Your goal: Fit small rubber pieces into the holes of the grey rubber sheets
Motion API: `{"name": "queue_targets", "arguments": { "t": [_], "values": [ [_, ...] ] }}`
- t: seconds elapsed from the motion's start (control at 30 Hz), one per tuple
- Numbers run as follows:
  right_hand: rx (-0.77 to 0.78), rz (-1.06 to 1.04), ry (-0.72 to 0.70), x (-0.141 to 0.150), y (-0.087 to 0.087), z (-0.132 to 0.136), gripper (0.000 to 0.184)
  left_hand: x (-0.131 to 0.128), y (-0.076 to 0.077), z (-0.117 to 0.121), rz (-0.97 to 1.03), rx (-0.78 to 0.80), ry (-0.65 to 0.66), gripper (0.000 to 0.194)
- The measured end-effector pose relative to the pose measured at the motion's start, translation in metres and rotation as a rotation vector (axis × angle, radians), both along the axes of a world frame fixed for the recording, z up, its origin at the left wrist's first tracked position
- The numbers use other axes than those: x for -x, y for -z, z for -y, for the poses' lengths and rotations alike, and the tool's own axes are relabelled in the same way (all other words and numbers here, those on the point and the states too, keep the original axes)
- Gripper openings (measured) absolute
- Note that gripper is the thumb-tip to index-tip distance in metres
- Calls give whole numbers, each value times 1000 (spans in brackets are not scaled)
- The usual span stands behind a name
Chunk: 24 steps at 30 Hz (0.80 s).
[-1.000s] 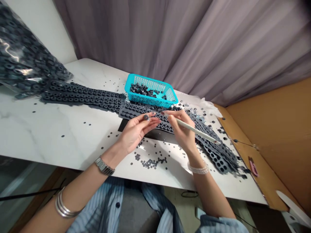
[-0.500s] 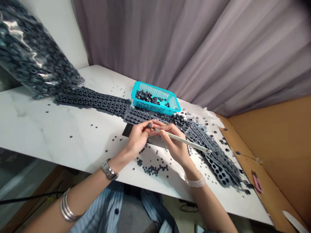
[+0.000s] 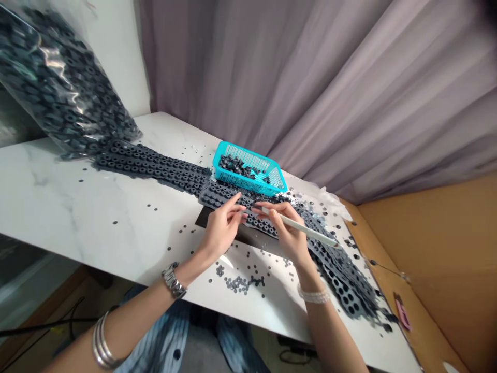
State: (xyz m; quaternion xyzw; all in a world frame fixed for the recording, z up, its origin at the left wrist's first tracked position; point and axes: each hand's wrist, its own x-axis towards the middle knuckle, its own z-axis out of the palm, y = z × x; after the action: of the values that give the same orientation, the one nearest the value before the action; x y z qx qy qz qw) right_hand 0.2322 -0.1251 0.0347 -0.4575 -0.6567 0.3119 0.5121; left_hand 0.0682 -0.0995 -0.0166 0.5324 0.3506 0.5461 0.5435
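My right hand (image 3: 289, 228) grips a slim white stick-like tool (image 3: 306, 226) between thumb and fingers, its far end pointing toward my left hand. A small dark spot shows near that end; whether it is a separate piece is unclear. Across a short gap, my left hand (image 3: 220, 228) has its fingers stretched and apart, with no piece visible in them. Both hands hover over the front edge of a dark grey moulded sheet (image 3: 217, 194) covered in rows of ring-shaped parts. Behind it stands a turquoise basket (image 3: 250, 185) holding loose black pieces.
A large clear bag (image 3: 77, 93) of black ring parts leans at left, beside another moulded sheet (image 3: 151, 165). More sheets (image 3: 345, 274) are piled at right. Small black discs (image 3: 240, 284) lie scattered in front. A pink cutter (image 3: 402, 312) rests on cardboard at right.
My hands have moved apart. The small black piece that was at my left fingertips no longer shows there. The tool stays in my right hand, and the camera view has shifted slightly.
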Motion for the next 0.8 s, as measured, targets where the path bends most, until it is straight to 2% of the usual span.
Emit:
{"name": "queue_targets", "arguments": {
  "t": [0.1,0.2,0.3,0.4,0.5,0.57,0.63,0.7,0.8],
  "values": [
    [-70,36,146,-19,-4,-50,25,0,3,-3,-24,16,-24,45],
    [-63,47,255,-38,-10,-104,32,3,2,-4,-105,-9,-56,23],
    [-36,66,351,-50,-10,-126,34,6,-3,-2,-226,-51,-84,25],
    [-39,113,404,-55,-1,-98,34,7,-7,1,-338,-129,-81,30],
    [13,348,372,-52,14,-40,30,4,-7,4,-503,-250,-59,36],
    [60,535,383,-46,24,0,27,0,-5,5,-678,-345,-68,37],
    [47,642,356,-38,31,28,24,-4,-3,5,-875,-440,-84,34],
    [22,715,305,-33,37,42,23,-4,-1,6,-1045,-513,-89,27],
    [-19,781,263,-32,41,41,21,5,-1,10,-1267,-561,-119,16]
  ]
}}
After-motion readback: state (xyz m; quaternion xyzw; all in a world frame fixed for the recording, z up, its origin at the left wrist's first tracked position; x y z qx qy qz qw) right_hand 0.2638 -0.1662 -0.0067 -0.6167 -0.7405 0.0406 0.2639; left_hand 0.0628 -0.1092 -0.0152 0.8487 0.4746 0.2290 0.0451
